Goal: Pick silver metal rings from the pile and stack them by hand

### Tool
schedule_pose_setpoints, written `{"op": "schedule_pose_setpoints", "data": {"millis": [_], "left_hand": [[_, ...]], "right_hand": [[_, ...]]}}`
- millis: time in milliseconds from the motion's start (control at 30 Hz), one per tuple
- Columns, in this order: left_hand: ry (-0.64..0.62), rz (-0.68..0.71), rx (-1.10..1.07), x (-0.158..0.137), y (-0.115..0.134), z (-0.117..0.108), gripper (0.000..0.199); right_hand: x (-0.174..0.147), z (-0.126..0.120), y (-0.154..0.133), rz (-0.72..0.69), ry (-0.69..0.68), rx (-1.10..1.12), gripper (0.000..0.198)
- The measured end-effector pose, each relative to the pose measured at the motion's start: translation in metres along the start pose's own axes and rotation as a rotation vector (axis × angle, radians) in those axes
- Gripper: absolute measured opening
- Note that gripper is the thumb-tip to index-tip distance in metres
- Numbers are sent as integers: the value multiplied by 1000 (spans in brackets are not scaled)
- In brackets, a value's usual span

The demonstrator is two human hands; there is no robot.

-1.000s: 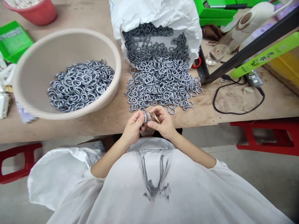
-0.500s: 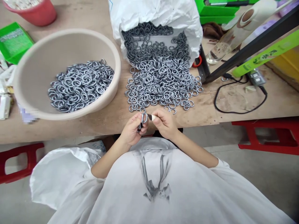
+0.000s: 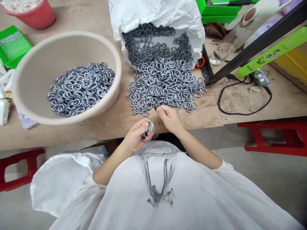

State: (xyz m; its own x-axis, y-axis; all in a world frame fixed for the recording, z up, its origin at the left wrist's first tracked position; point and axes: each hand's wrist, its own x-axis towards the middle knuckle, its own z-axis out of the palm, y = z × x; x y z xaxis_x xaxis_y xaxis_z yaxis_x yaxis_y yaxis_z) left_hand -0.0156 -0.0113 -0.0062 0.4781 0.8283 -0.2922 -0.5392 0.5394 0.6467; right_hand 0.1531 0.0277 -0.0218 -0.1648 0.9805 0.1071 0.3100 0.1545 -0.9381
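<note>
My left hand [image 3: 139, 135] is closed around a few grey rings [image 3: 149, 127], which stick up between thumb and fingers just off the table's front edge. Pinched in my right hand [image 3: 169, 118] is a small dark blade-like tool [image 3: 155, 108]; its dark tip shows at the near edge of the ring pile [image 3: 165, 83], and the fingers cover the rest. The loose rings spill out of a white sack [image 3: 158, 12] lying open towards me. More of the same rings [image 3: 82, 88] fill the bottom of a wide beige basin [image 3: 35, 67] on the left.
A red tub [image 3: 35, 16] and a green bin [image 3: 14, 46] stand at the back left. On the right are a black metal bar [image 3: 254, 44], a clear bottle [image 3: 219, 52], and a black cable [image 3: 219, 103]. Red stools [image 3: 283, 137] flank me below the wooden table [image 3: 115, 127].
My right hand has moved away from the left hand, forward to the pile's near edge, with the dark tool. My left hand still holds its rings and has shifted slightly towards me.
</note>
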Motion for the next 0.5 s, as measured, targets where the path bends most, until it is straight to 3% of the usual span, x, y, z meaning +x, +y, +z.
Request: {"op": "schedule_pose_setpoints", "data": {"millis": [200,333,500], "left_hand": [[169,62,25,7,-2,-1,40],[295,81,-45,12,-5,1,37],[342,-75,-266,18,-2,-1,20]], "right_hand": [[-11,5,-18,-241,-61,-17,45],[-19,13,-16,-309,81,-165,37],[-21,19,-7,-374,-22,-364,41]]}}
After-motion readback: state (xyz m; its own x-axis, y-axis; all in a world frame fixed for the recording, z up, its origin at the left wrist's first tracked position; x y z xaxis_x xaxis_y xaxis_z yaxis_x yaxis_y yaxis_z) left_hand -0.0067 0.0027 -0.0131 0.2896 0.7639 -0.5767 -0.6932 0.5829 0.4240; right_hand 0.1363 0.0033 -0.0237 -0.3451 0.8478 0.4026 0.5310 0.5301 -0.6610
